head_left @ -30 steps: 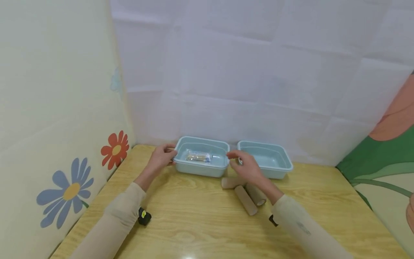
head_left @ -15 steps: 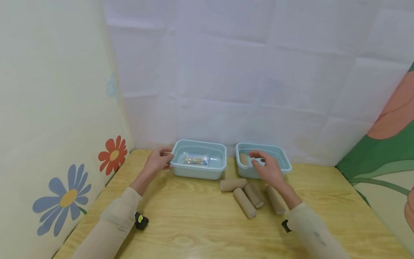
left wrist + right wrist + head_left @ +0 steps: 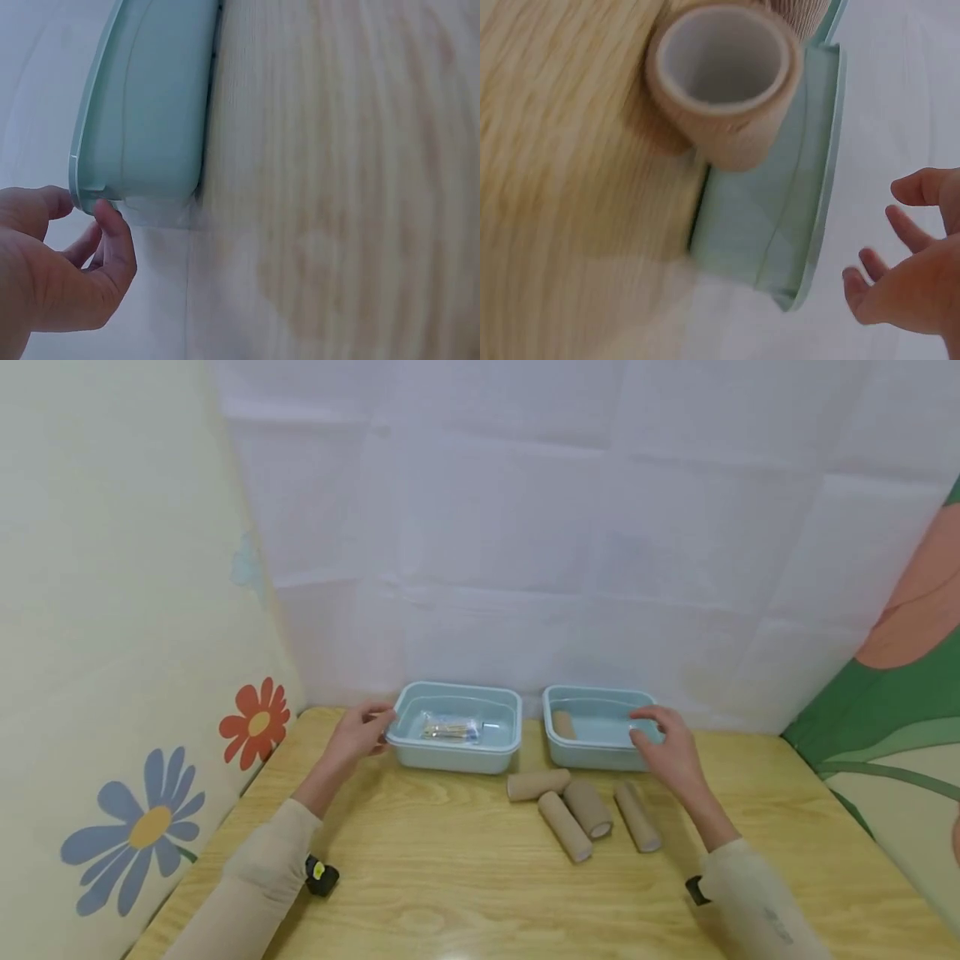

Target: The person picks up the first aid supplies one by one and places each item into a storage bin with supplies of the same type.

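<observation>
My left hand (image 3: 358, 732) pinches the left end of a light blue plastic bin (image 3: 456, 760), thumb and fingers on either side of its rim in the left wrist view. Inside that bin lies a clear packet (image 3: 452, 728) of thin sticks. My right hand (image 3: 670, 750) holds nothing; its fingers, spread and slightly bent, are beside the right end of a second light blue bin (image 3: 596, 755). A gap shows between those fingers and the rim in the right wrist view. One brown roll (image 3: 564, 724) is in this second bin, at its left end.
Several brown hollow rolls (image 3: 566, 827) lie on the wooden table (image 3: 450, 877) in front of the bins; one roll (image 3: 727, 90) looms close in the right wrist view. A white sheet (image 3: 480, 527) hangs right behind the bins. A flowered panel (image 3: 150, 610) borders the left side.
My right hand has left the left bin's right end and moved right, across the second bin, to that bin's right end. My left hand stays at the left bin's rim.
</observation>
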Demonstrator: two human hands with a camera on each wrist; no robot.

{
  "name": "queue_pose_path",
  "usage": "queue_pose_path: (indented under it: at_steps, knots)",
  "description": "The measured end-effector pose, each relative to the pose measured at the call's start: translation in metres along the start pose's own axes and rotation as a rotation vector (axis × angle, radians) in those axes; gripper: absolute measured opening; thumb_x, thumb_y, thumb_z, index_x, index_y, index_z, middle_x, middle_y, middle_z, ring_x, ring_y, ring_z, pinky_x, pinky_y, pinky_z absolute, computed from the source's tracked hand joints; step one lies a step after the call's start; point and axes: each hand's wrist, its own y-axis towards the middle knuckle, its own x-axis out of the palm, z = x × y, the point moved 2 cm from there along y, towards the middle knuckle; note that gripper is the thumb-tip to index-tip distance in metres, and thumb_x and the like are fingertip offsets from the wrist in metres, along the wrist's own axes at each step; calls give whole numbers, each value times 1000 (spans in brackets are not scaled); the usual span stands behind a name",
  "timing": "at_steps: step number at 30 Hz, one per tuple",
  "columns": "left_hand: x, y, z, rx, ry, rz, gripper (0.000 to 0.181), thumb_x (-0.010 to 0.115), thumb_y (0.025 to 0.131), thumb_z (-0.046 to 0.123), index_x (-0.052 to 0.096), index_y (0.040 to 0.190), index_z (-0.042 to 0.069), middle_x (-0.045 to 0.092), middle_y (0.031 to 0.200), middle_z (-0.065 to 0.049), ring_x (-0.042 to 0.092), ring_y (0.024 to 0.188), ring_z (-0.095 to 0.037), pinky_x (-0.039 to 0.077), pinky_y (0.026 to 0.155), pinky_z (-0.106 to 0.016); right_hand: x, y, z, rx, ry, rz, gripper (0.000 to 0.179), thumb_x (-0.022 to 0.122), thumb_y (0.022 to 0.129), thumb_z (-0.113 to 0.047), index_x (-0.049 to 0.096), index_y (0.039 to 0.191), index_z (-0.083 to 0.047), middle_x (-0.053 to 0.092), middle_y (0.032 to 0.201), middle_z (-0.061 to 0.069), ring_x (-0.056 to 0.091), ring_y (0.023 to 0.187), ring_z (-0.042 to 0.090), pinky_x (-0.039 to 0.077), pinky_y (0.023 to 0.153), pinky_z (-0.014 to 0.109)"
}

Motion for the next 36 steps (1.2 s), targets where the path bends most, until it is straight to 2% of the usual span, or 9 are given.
queue_pose_path:
  at_steps: [5,8,11,17,21,29,33,36]
  knots:
    - [-4,0,-1,16,37,63,52,53,107,36,52,141,-3,58,124,-20,61,86,-18,56,72,-26,-13,-2,22,162,-21,16,56,73,96,-21,50,140,6,26,151,31,31,137,49,29,111,63]
    - [-10,-2,6,51,56,99,52,52,107,37,52,141,-2,60,125,-22,61,88,-19,56,72,-25,-17,-4,32,255,32,-8,77,73,96,-33,35,153,2,17,156,31,27,139,51,33,109,64]
    - [-15,-5,16,74,82,128,51,53,106,37,53,141,0,60,125,-22,61,90,-23,56,74,-27,-20,-8,38,320,94,-63,89,71,97,-40,22,160,-2,15,159,31,27,140,52,37,106,64]
    - [-18,-11,35,132,112,146,49,54,105,35,55,141,1,60,123,-23,62,96,-36,57,75,-30,-24,-15,44,345,118,-136,96,70,95,-47,17,161,-2,19,160,32,30,140,52,41,105,62]
    - [-9,-17,49,199,159,152,44,55,105,32,58,138,4,62,119,-19,64,92,-34,59,74,-36,-26,-19,47,329,107,-159,97,70,96,-46,16,161,0,22,159,31,37,137,50,44,101,59]
    - [17,-38,75,420,262,129,38,58,104,34,64,129,6,67,113,-14,65,84,-29,56,63,-32,-26,-22,49,311,114,-170,89,71,98,-37,22,156,10,27,157,32,47,130,47,50,96,46]
    - [32,-49,83,586,300,101,29,60,104,25,67,126,7,68,108,-10,65,79,-22,55,63,-35,-24,-22,48,304,104,-159,84,71,98,-34,28,154,10,32,154,33,50,128,48,51,94,43]
    - [44,-56,88,731,317,47,24,61,103,15,67,124,5,68,103,-8,65,78,-19,57,68,-36,-22,-22,47,294,98,-158,82,71,98,-34,30,154,9,34,153,32,50,127,48,51,94,45]
